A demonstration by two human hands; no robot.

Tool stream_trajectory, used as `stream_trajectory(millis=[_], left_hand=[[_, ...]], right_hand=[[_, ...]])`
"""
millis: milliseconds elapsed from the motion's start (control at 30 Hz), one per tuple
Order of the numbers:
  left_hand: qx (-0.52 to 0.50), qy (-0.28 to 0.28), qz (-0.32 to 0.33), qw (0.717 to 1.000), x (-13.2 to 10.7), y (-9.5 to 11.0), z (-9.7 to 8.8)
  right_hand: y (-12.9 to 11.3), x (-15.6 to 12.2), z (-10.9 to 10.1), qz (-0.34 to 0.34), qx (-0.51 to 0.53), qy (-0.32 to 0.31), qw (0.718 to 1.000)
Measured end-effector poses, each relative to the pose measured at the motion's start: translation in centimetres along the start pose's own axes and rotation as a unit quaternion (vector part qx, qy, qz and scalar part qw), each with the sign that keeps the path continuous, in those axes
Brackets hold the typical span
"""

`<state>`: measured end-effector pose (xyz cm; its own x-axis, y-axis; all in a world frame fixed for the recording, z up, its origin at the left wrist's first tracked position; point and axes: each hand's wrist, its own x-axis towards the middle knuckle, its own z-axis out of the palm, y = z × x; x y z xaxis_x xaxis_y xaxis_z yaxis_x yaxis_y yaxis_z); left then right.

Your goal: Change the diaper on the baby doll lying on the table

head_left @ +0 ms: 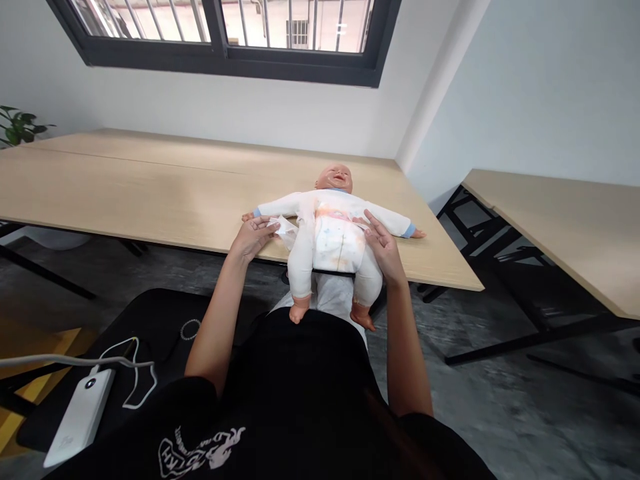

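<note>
Doll (336, 198) in a diaper (339, 245) on a table (175, 180)
Left hand (253, 239) pinches one wing (287, 231); right hand (384, 247), fingers raised, perhaps pinches the diaper's other side.

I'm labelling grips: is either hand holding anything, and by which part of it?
The left hand pinches the diaper by its outspread side flap. The right hand is at the diaper's other side; whether it grips there cannot be told.
</note>
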<state>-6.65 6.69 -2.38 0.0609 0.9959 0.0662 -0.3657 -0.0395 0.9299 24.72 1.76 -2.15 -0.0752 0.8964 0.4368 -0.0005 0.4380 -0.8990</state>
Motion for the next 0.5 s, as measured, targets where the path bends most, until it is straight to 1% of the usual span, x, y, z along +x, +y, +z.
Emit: stream_trajectory(millis=[100, 167, 233, 300, 367, 433, 467, 500], left_hand=[[-0.049, -0.019, -0.039, 0.998, -0.2, 0.7, 0.4], [-0.069, -0.039, -0.035, 0.996, -0.3, 1.3, 1.3], [-0.078, -0.048, -0.015, 0.996, -0.3, 1.9, 2.3], [-0.073, -0.051, -0.003, 0.996, -0.1, 2.3, 3.4], [-0.058, -0.058, 0.003, 0.997, 0.1, 2.6, 4.3], [-0.04, -0.071, 0.012, 0.997, 0.3, 2.8, 5.0], [-0.031, -0.078, 0.018, 0.996, 0.4, 2.9, 5.3], [-0.021, -0.085, 0.023, 0.996, 0.4, 3.0, 5.6]], right_hand=[[-0.9, 0.4, -0.3, -0.011, -0.052, -0.008, 0.999], [-2.3, 1.0, -0.2, -0.021, -0.132, -0.021, 0.991], [-4.0, 1.8, 0.6, -0.042, -0.237, -0.056, 0.969], [-5.3, 2.5, 2.2, -0.07, -0.339, -0.125, 0.93], [-5.9, 3.0, 4.3, -0.088, -0.43, -0.196, 0.877], [-5.7, 3.2, 6.4, -0.085, -0.508, -0.223, 0.827], [-5.5, 3.2, 7.2, -0.078, -0.538, -0.221, 0.81], [-5.2, 3.2, 7.9, -0.071, -0.559, -0.214, 0.798]])
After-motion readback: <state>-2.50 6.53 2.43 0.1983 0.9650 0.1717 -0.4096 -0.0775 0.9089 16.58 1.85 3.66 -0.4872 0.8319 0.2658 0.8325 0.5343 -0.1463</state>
